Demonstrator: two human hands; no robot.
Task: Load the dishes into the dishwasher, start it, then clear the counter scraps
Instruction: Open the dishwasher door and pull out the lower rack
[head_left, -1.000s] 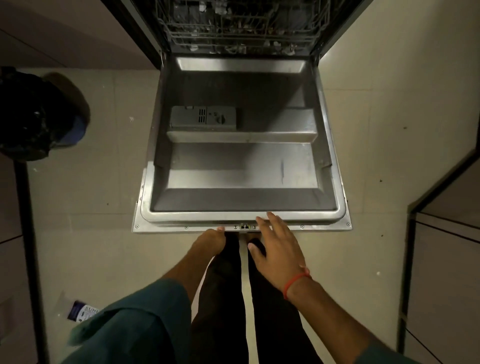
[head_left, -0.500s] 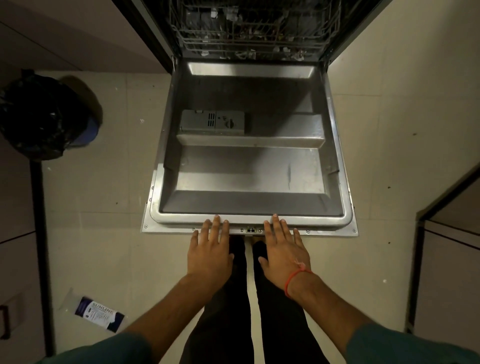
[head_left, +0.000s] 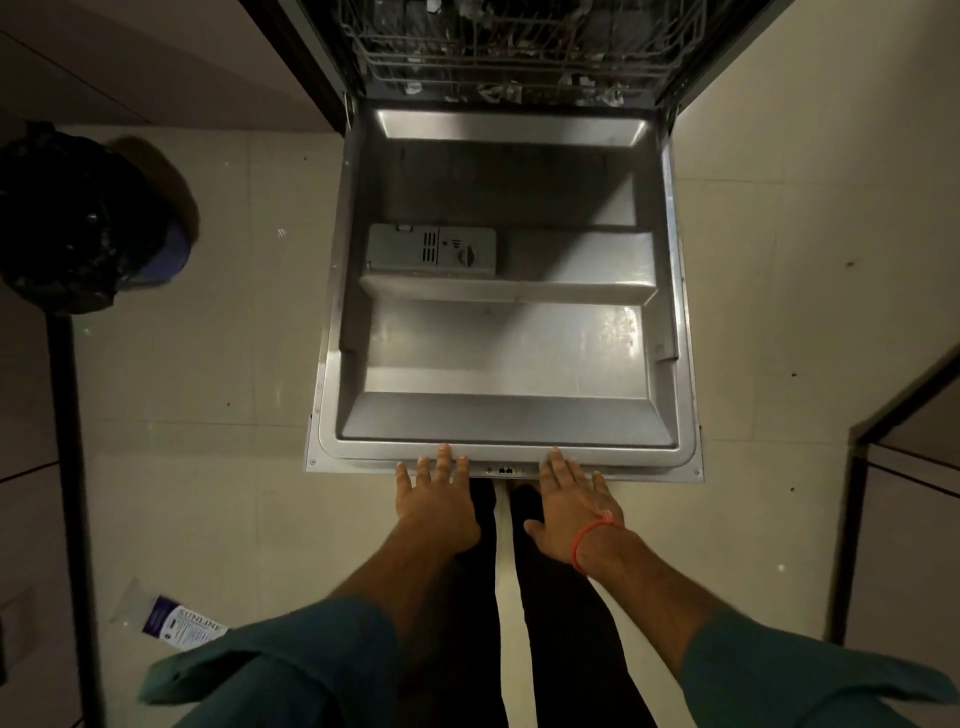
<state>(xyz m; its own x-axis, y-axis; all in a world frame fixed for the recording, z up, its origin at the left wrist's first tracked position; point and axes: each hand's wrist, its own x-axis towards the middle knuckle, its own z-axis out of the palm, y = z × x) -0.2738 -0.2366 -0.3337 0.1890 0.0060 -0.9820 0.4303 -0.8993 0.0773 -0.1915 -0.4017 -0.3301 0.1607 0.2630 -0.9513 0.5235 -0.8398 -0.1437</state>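
Both hands, left (head_left: 439, 501) and right (head_left: 569, 506), lie flat-fingered on the lowered stainless-steel dishwasher door's (head_left: 509, 364) lower-centre edge, apparently to lift it shut.

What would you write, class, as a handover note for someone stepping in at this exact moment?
Left hand: open, straight fingers on the near edge of the dishwasher door.
Right hand: open, fingers on the same edge.
Door is fully down; the detergent dispenser looks shut.
Lower rack is pushed in and loaded, contents unclear.
Left: lift the door shut, start the machine, clear the counter scraps; the counter is out of view.
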